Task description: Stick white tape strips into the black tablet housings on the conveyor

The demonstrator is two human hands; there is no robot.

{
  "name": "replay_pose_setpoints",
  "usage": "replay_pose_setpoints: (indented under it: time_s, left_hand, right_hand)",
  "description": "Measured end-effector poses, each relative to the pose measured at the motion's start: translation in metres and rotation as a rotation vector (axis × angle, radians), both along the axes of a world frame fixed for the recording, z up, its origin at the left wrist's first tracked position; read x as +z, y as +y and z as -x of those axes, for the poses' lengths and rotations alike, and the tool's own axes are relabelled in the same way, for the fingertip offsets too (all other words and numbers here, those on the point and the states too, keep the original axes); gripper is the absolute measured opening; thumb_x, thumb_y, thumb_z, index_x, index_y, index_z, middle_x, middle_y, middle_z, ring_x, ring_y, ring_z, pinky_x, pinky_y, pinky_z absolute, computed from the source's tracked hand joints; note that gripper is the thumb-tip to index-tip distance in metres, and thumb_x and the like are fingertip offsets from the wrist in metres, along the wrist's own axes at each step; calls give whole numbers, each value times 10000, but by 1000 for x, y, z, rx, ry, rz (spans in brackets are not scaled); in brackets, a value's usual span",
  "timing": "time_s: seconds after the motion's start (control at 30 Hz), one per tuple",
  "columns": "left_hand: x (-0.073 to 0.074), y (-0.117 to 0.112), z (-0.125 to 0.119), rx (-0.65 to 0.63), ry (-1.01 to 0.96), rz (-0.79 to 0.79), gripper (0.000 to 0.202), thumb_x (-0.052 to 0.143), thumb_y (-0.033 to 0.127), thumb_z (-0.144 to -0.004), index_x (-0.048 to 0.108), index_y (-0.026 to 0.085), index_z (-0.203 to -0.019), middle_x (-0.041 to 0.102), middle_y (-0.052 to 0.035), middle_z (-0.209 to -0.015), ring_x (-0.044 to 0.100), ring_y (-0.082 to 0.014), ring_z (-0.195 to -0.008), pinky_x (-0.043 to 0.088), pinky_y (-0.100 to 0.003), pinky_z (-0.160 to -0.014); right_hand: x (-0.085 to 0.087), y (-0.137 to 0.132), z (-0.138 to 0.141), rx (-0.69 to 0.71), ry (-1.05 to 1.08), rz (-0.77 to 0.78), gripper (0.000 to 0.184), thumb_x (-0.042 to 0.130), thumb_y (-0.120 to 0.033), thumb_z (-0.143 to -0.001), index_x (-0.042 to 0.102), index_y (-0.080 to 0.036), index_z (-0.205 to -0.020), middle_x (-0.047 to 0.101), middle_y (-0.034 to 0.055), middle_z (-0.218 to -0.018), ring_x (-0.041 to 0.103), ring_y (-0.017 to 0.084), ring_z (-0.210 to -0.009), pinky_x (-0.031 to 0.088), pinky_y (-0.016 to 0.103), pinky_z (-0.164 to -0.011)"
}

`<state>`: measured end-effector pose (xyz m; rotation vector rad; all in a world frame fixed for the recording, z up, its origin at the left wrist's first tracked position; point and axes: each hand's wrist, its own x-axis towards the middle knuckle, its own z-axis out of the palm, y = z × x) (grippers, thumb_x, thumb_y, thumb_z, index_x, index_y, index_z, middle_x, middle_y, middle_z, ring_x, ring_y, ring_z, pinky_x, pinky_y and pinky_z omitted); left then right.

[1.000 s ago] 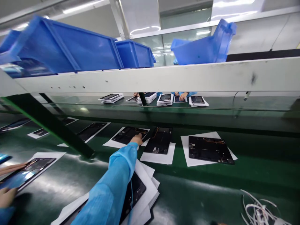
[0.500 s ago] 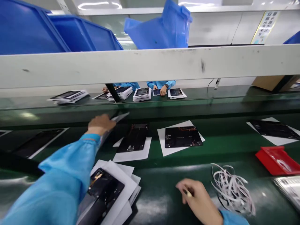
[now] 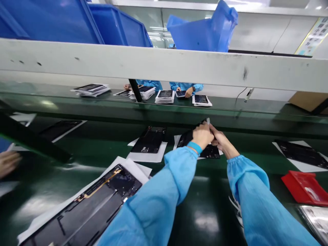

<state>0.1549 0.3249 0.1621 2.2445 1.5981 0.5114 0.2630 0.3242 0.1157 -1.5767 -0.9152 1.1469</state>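
Right of centre, the device panel [image 3: 212,152] is black on a white sheet [image 3: 176,140]; the lower-left panel [image 3: 84,213] is black, with a gold strip [image 3: 103,182]. The foreground sleeves [image 3: 159,194] are light blue, the table [image 3: 205,191] dark green. The tray [image 3: 303,187] at right is red, the top bins [image 3: 201,36] blue, the beam [image 3: 164,65] beneath them white with dark smudges.

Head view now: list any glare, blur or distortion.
Head view: glare pools on the green bench; same view, a co-worker's hand at the left edge is blurred; same view, the blue bin at top left looks stretched; same view, detail between left hand and right hand is too soft to identify.
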Motion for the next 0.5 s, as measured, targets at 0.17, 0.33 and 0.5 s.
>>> replay_pose_setpoints:
  time_s: [0.17,0.33,0.5]
  left_hand:
    - [-51,-12,-15,-110,-232,86,319,622,347,-946,606,159,-1204,635,-95,-1194,645,-229,-1026,543,-440,-889]
    - [-89,3,51,108,-421,90,372,614,320,-948,556,188,-1292,537,-111,-1362,561,-276,-1191,481,-508,-989]
    - [-125,38,109,408,-566,299,404,632,320,-938,543,186,-1309,531,-112,-1363,564,-287,-1190,491,-511,-973]
  right_hand:
    - [-45,13,-39,2,-198,178,350,612,-349,-946,579,-163,-1241,610,96,-1240,637,223,-1041,555,430,-868]
    - [-83,29,-60,0,-433,297,346,622,-350,-939,587,-178,-1237,606,83,-1254,631,237,-1066,550,430,-878]
    - [-107,37,-70,-11,-606,410,350,614,-349,-944,578,-181,-1249,598,95,-1270,626,231,-1074,544,441,-892]
